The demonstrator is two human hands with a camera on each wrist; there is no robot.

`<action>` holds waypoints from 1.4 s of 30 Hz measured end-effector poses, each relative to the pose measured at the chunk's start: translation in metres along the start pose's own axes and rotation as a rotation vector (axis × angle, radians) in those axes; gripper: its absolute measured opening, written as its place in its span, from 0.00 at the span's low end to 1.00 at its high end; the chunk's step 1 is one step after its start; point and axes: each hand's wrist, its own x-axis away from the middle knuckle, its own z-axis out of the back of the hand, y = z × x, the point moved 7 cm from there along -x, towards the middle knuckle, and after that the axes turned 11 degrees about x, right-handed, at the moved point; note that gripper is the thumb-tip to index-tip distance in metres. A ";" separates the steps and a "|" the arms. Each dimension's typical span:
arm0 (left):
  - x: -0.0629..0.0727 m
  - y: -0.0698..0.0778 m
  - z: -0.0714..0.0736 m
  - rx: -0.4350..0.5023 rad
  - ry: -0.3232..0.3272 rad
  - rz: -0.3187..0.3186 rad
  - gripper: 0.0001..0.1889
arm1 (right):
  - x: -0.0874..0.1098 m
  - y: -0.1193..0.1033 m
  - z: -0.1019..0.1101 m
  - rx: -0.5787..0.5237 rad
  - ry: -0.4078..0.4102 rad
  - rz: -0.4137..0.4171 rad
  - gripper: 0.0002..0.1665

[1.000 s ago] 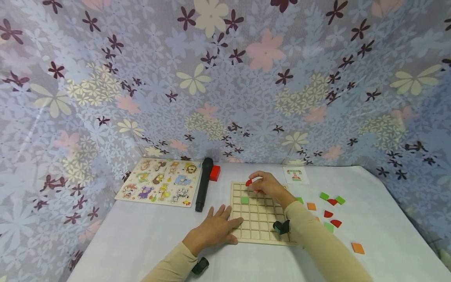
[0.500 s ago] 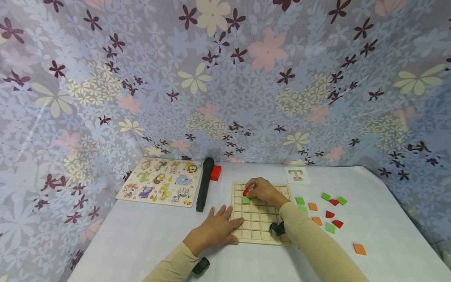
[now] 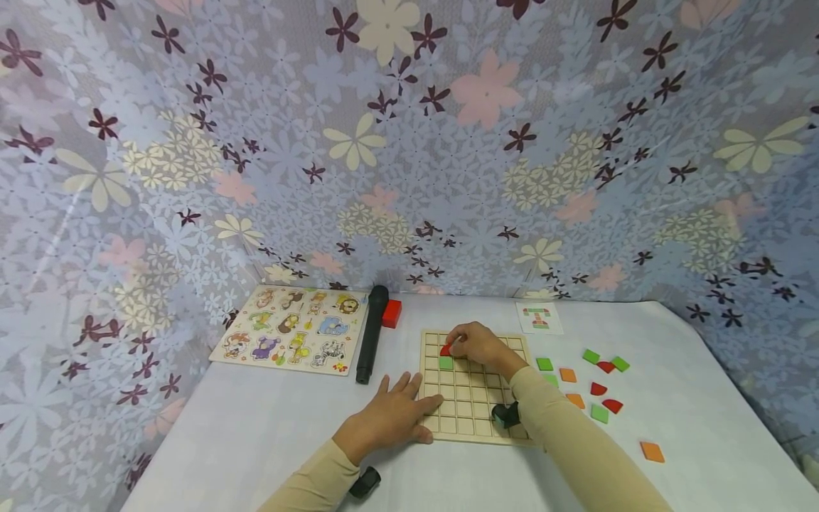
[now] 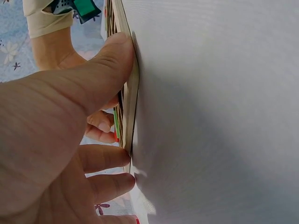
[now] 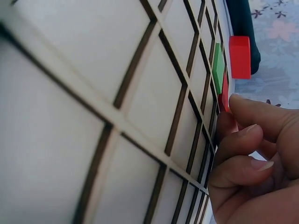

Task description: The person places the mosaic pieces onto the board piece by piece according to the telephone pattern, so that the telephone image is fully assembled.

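A wooden grid board lies on the white-covered table. Its left edge is under the spread fingers of my left hand, whose thumb also touches the border in the left wrist view. Near the board's far left corner, my right hand pinches a red quarter-round tile between thumb and finger. That tile is down at a cell just beyond a green square tile, which sits in its own cell. In the right wrist view, the red tile is partly hidden by the fingertips; whether it lies fully flat I cannot tell.
Right of the board lie loose green, orange and red tiles, with one orange square nearer. A pattern card is behind them. Leftward are a red block, a black microphone and an animal puzzle board.
My right hand has brought the red tile nearer and slightly left, from the far edge down to the cell beside the green tile. The left hand has stayed on the board's edge.
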 end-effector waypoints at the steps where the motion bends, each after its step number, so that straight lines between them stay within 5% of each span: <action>1: 0.000 0.000 0.000 0.001 0.001 -0.002 0.38 | 0.000 0.000 0.000 0.002 0.002 0.001 0.09; 10: 0.001 0.003 0.002 0.005 0.001 -0.007 0.38 | 0.009 -0.004 0.004 0.127 -0.037 0.109 0.13; 21: 0.001 0.005 0.001 -0.003 0.005 -0.014 0.38 | 0.021 0.004 0.011 0.103 -0.057 0.154 0.15; 30: -0.001 0.005 -0.001 -0.009 0.004 -0.018 0.38 | 0.059 0.026 0.074 -0.065 0.044 0.125 0.23; 42: 0.003 0.004 0.004 -0.024 -0.003 0.001 0.38 | 0.115 0.092 0.175 -0.289 0.342 -0.028 0.29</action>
